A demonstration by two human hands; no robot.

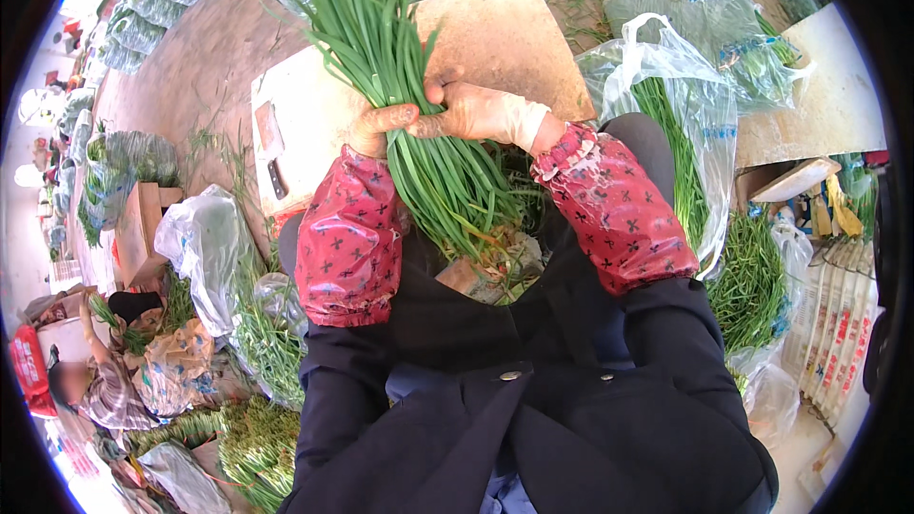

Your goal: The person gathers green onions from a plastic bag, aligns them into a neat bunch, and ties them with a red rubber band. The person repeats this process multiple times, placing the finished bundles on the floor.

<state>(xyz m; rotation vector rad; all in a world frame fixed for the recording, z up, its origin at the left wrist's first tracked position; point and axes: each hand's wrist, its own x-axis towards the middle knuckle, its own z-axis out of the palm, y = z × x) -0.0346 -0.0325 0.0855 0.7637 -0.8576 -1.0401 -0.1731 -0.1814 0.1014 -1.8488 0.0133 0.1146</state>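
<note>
A thick bunch of long green leaves, likely garlic chives, is gripped at its middle by both hands. My left hand wraps the near left side, thumb across the leaves. My right hand, with a pale wrap at the wrist, closes on the bunch from the right. One end fans out away from me; the other hangs towards my lap. Behind the bunch lies a worn wooden board. On a pale board at the left rests a cleaver with a black handle.
A clear plastic bag of green stalks stands by my right knee. Further right lies a large heap of chives. At the left are a wooden stool and a clear bag. Another person holds greens at the lower left.
</note>
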